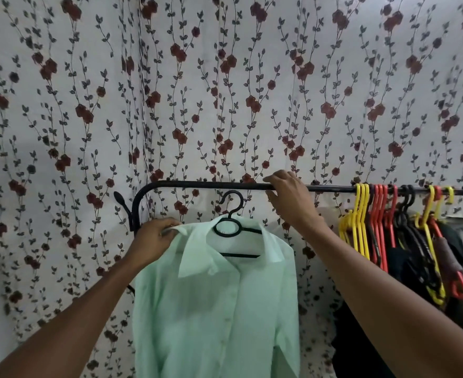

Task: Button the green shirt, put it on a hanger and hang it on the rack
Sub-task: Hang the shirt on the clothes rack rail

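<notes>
The pale green shirt (219,309) is buttoned down its front and sits on a black hanger (231,227), whose hook rises just below the black rack bar (197,185) without touching it. My left hand (155,240) grips the shirt's left shoulder and collar tip. My right hand (289,199) rests on the rack bar to the right of the hook, fingers curled over and under the bar.
Yellow, red and black hangers (383,214) with dark clothes crowd the right part of the bar. A floral curtain (224,91) hangs behind the rack. The bar bends down at its left end (136,211); the stretch between the bend and my right hand is bare.
</notes>
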